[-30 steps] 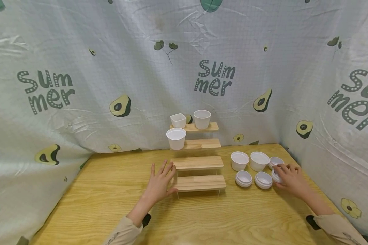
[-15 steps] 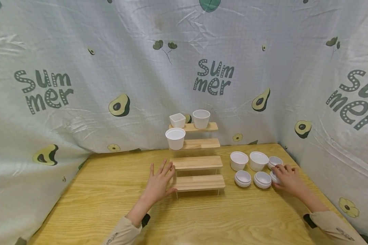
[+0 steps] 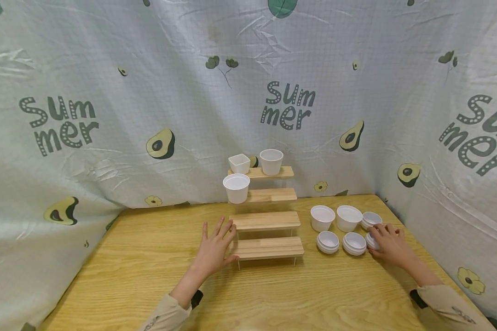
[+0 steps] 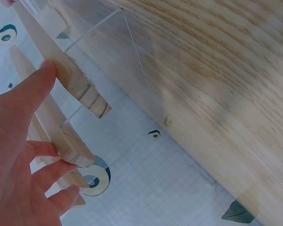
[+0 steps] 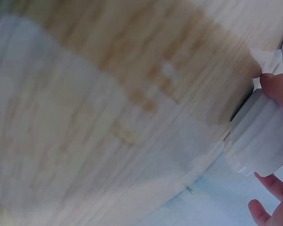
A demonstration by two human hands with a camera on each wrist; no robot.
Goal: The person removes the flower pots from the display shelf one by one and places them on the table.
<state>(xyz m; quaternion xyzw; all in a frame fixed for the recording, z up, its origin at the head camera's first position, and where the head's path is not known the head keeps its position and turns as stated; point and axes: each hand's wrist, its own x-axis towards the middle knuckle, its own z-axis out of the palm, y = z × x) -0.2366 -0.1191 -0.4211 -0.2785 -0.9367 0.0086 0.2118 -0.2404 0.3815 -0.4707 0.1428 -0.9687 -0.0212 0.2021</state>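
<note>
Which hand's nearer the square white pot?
Left. The left hand is below and in front of the square white pot, touching the wooden stand; the right hand is farther right, gripping a small bowl.

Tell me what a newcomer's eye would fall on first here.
Probably the four-tier wooden stand around the middle of the table, with three white pots on its upper two shelves. Next, the avocado-print cloth hanging behind, lettered "summer". Then the hands: the left hand touches the stand's left side, and the right hand grips a low white pot among the group right of the stand.
</note>
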